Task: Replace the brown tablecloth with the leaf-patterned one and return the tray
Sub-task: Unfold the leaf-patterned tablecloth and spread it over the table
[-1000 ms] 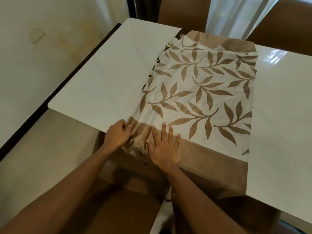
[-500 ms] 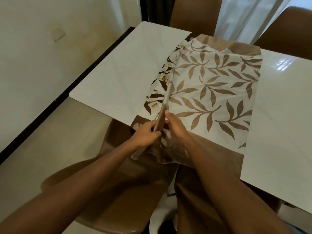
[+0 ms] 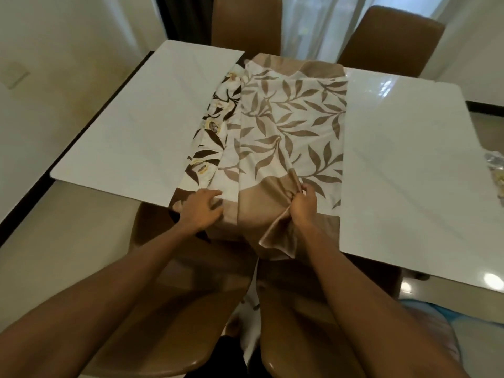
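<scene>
Hands reach mid-frame: left hand (image 3: 203,207) spread, fingers curled, pressing leaf-patterned tablecloth (image 3: 294,124) at the near edge; right hand (image 3: 302,204) pinching its satiny tan border, bunched; cloth lies creased across glossy white worktop (image 3: 403,148).

A single head-worn wide-angle view looks steeply down and forward across the table (image 3: 131,137), close above both forearms.

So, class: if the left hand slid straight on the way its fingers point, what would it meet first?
The left hand points right, flat along the table's near edge. It would first meet the raised fold of the leaf-patterned cloth beside its fingertips, then probably the right hand pinching the brown border.
</scene>
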### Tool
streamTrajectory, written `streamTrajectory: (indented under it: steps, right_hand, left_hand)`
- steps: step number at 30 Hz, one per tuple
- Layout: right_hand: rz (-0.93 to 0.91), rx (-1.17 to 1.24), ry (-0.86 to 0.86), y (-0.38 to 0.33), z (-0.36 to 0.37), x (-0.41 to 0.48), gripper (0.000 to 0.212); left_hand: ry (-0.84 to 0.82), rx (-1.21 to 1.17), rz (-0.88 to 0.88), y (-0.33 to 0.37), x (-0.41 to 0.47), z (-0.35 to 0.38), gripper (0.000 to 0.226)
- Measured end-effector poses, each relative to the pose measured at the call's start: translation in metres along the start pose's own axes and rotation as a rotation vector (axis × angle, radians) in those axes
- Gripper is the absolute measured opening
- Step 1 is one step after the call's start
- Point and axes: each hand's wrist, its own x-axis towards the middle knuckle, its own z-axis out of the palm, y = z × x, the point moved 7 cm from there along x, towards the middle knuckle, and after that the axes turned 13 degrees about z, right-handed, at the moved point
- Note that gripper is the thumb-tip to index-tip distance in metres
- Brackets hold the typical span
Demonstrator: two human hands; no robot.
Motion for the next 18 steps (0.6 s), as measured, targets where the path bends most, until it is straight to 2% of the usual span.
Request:
streamTrajectory:
  steps: [2, 3, 6, 8, 10, 12, 14, 18]
  right_hand:
    - [-0.102, -0.04, 0.014, -0.008, -0.01, -0.006, 0.031]
    - [-0.176, -0.131, -0.014, -0.013, -0.007, -0.011, 0.042]
    - [-0.348, -0.558, -0.144, -0.013, 0.017, -0.031, 0.086]
    - [-0.406, -0.856, -0.215, -0.002, 0.042, -0.043, 0.093]
    - [-0.429, -1.039, -0.22, 0.01, 0.065, -0.05, 0.075]
    - [-0.417, -0.996, -0.194, 0.015, 0.081, -0.05, 0.046]
    - [-0.419, -0.979, -0.131, 0.01, 0.084, -0.046, 0.026]
    - [-0.409, -1.101, 0.01, -0.006, 0.038, -0.029, 0.021]
  left_hand:
    - [-0.119, 0.191, -0.01, -0.014, 0.002, 0.01, 0.058]
    - [-0.134, 0.244, -0.027, -0.02, 0.002, 0.01, 0.059]
    - [-0.171, 0.291, -0.038, -0.02, 0.005, 0.018, 0.059]
    - [-0.219, 0.265, -0.066, -0.018, 0.009, 0.024, 0.065]
    - [-0.282, 0.225, -0.098, -0.017, 0.011, 0.028, 0.078]
    - [-0.352, 0.187, -0.083, -0.017, 0.014, 0.034, 0.086]
    - [-0.434, 0.177, -0.063, -0.017, 0.016, 0.04, 0.089]
    - [-0.514, 0.143, -0.103, -0.016, 0.014, 0.042, 0.105]
